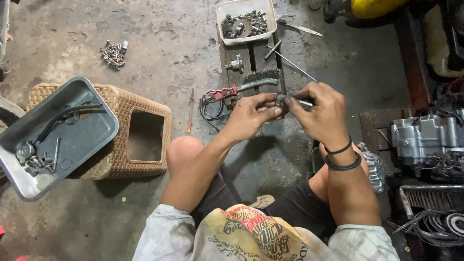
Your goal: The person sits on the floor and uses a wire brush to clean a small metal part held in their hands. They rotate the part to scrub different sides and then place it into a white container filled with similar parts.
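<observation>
- Over the concrete floor [159, 53], centre frame: small dark metal part [281, 100] is pinched between both hands, fingertips meeting on it; exact part type can't be told.
- Left hand [249, 116]: fingers closed on the part's left side.
- Right hand [321, 113]: fingers closed on the part's right side, a short silvery stub [305, 103] is seen sticking out by the thumb. Two black bands [342, 157] worn on the wrist.
- Just behind the hands: wire brush [244, 85] w/ red handle laid on a dark board [251, 58], near a white tub [245, 20] of gears & bolts.
- Left: grey metal tray [77, 130] w/ small parts set tilted on a wicker stool [140, 140]; loose bolt pile [114, 53] further back.
- Right: engine block [425, 137], well apart from the hands.
</observation>
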